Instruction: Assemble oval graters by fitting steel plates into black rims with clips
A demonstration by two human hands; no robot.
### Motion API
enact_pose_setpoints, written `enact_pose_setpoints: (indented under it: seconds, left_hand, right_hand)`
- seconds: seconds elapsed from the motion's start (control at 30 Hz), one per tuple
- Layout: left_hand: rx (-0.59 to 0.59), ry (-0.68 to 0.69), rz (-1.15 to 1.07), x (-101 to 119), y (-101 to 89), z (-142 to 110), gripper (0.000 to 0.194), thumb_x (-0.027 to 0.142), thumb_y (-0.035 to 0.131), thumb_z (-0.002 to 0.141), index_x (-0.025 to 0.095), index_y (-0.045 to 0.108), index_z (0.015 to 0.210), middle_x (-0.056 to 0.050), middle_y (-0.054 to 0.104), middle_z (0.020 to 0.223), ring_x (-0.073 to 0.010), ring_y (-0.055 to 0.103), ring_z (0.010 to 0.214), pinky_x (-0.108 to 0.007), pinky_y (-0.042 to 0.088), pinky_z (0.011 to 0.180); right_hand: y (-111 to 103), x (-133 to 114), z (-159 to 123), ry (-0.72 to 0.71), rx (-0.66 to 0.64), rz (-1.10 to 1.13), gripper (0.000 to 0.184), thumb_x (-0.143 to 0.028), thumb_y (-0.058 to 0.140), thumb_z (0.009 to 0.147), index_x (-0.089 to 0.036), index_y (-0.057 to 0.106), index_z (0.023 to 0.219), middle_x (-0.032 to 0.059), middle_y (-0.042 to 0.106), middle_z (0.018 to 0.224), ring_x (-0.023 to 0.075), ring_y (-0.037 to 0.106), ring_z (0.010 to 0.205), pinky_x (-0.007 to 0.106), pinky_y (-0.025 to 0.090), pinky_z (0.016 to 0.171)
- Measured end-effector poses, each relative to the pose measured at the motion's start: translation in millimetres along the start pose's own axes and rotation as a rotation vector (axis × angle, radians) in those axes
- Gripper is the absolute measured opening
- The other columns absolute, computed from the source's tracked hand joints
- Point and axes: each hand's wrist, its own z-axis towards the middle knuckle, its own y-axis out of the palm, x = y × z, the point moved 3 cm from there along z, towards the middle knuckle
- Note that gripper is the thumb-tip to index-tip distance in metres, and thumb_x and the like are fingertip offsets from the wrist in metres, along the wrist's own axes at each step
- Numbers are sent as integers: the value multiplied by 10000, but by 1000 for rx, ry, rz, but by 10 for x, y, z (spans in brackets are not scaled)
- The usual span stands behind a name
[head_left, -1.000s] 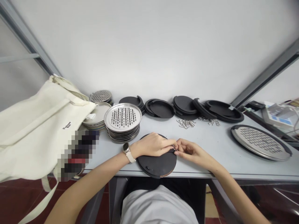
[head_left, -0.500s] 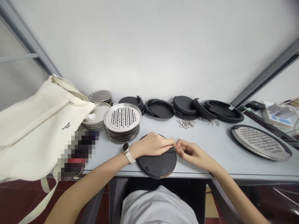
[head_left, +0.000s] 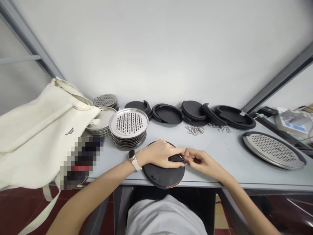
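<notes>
A round black disc [head_left: 163, 178] with a raised rim lies near the table's front edge. My left hand [head_left: 160, 155], with a watch on its wrist, rests across the disc's top. Its thumb and index finger are spread apart, and the index fingertip touches a small metal wire clip [head_left: 182, 158] at the disc's right edge; its other fingers are mostly hidden. At that edge the fingertips of my right hand [head_left: 198, 160] are pinched on the clip. Part of the clip is hidden by my fingers.
Left of the disc stands a stack of perforated metal plates [head_left: 128, 124], with plain plates [head_left: 104, 119] behind. Several black round covers [head_left: 171, 114] line the wall. Loose wire clips [head_left: 195, 130] lie before them. A large grater plate [head_left: 274, 150] sits right; a cream bag [head_left: 46, 130] left.
My left thumb has moved away from the index finger, toward me, uncovering the clip between them. My right fingers stay at the clip. The disc has barely moved.
</notes>
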Motion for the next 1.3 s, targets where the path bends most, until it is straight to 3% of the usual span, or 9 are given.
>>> enact_pose_setpoints:
  seconds: [0.5,0.73,0.97,1.13,1.3]
  left_hand:
    - [-10,22,12,6,-2,2,296,477,447,930,213,557,1007,-16,673,726,-187,649,675,-255,376,574]
    - [16,24,39,13,3,2,378,487,437,926,180,484,1143,-17,656,697,-206,640,638,-273,364,521]
    - [15,64,49,24,1,-6,276,444,422,944,196,534,993,-22,652,708,-183,633,645,-261,361,530]
    - [-3,24,75,25,-12,13,341,444,415,944,172,466,1142,-32,658,734,-197,633,642,-260,368,531]
    - [-16,-19,99,16,-16,26,288,443,415,945,175,495,1015,-29,648,728,-184,629,641,-252,367,543]
  right_hand:
    - [10,-6,-5,20,-7,-3,264,-376,465,939,-183,491,759,-61,342,614,101,321,584,228,292,553]
    - [16,-1,9,26,42,47,257,-402,481,929,-191,456,784,-62,331,634,100,313,586,227,304,554]
    - [25,-15,27,22,78,109,272,-416,501,911,-197,433,763,-63,311,631,98,303,576,226,299,545]
    - [27,24,33,22,111,143,225,-364,530,891,-190,456,770,-64,312,636,94,300,578,222,298,547]
    - [27,41,26,28,123,146,150,-324,517,886,-187,480,838,-69,330,620,95,309,567,222,285,546]
